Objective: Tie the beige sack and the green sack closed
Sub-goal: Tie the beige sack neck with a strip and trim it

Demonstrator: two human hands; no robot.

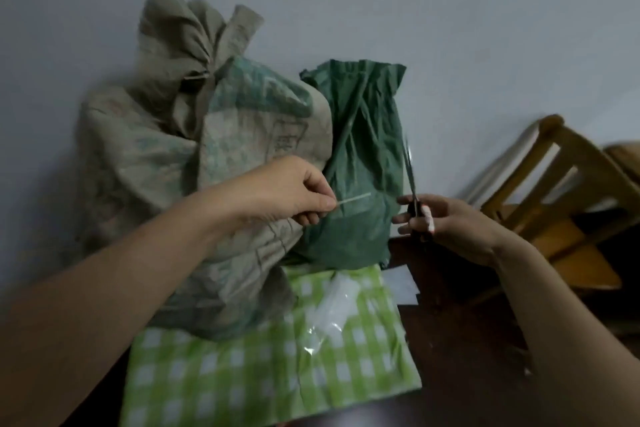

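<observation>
The beige sack [166,156] stood against the wall with its neck bunched and bound; the green sack [360,163] leaned just beside it, its top gathered but seemingly untied. The left hand's [291,194] fingers [322,208] pinched a short pale strip [353,199] before the green sack. The right hand [446,222] gripped scissors [414,191], blades up. The strip looked too short; it could slip, leaving the green sack open, and the upright blades could snag its fabric.
</observation>
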